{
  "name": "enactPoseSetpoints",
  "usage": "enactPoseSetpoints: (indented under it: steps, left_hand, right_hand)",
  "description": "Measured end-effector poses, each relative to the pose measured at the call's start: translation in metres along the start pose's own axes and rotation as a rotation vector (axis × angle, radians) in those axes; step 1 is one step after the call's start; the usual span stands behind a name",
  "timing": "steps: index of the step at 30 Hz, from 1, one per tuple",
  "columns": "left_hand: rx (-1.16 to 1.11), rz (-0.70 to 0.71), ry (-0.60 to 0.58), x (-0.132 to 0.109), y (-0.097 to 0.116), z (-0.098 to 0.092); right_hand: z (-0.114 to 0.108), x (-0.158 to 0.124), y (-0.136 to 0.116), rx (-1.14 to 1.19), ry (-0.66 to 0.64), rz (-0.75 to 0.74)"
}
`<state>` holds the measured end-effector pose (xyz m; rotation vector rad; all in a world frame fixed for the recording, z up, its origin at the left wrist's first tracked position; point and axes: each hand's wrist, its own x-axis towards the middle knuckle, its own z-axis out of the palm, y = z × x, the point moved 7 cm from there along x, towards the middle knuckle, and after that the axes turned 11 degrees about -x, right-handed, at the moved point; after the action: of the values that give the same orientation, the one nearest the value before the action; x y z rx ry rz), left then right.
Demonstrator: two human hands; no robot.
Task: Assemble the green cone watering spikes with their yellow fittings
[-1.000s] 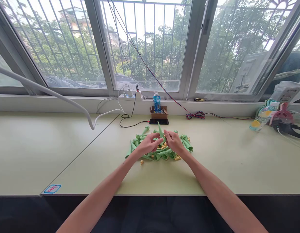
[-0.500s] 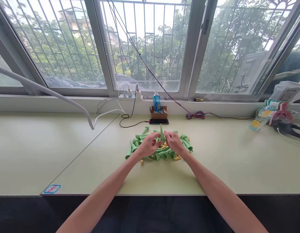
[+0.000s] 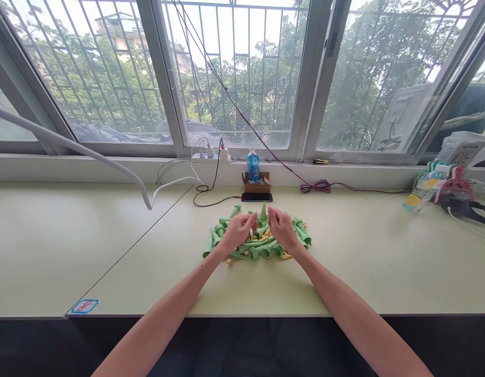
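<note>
My left hand is over the left side of a pile of hollow green plastic spikes, its thumb and fingers pinched together; what they hold is too small to make out. My right hand is closed in a fist at the right of the pile, its contents hidden. Between the two hands one green spike points upward, close beside the right thumb; whether it is gripped I cannot tell. Small yellow plastic pieces lie among the spikes, and a single yellow piece sits in front.
Behind the pile a black phone lies before a small cardboard box with a blue bottle. A white arm crosses the left side. Coiled cable and a clear bottle are to the right.
My hands have drawn slightly apart, and the left fingers have come away from the upright green spike. That spike now appears a little further right; my right hand has curled more tightly.
</note>
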<state>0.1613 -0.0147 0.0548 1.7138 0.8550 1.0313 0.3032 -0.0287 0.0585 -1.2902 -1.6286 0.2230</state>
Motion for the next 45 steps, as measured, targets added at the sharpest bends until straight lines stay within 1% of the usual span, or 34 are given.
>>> enactPoseSetpoints:
  steps: [3,5,8,14,23,28,33,40,45]
  left_hand:
    - [-0.108,-0.123,-0.09,-0.002,-0.004,0.007]
    - [-0.155,-0.169,-0.121,-0.004,-0.005,0.01]
    - [-0.172,-0.196,-0.124,-0.005,-0.006,0.011]
    - [-0.152,-0.197,-0.125,-0.003,-0.009,0.008]
    - [-0.109,-0.093,-0.133,-0.003,-0.006,0.006]
    - [-0.054,-0.062,-0.128,-0.006,0.005,0.007]
    - [-0.004,-0.027,-0.076,-0.009,0.015,0.007]
    - [0.054,0.071,-0.074,-0.007,0.016,0.006]
    - [0.122,0.132,-0.045,-0.007,0.018,0.004]
  right_hand:
    - [0.003,-0.002,-0.005,-0.003,-0.057,-0.043]
    - [0.005,-0.003,-0.009,0.003,-0.101,-0.083]
    - [0.007,-0.004,-0.012,0.014,-0.126,-0.114]
    - [0.008,-0.003,-0.011,0.027,-0.129,-0.111]
    - [0.008,-0.004,-0.009,0.125,-0.139,-0.075]
    - [0.011,-0.004,-0.002,0.16,-0.161,-0.003]
    - [0.012,-0.004,0.001,0.212,-0.165,0.024]
    - [0.016,-0.003,0.007,0.259,-0.172,0.061]
    - [0.017,-0.002,0.009,0.307,-0.185,0.091]
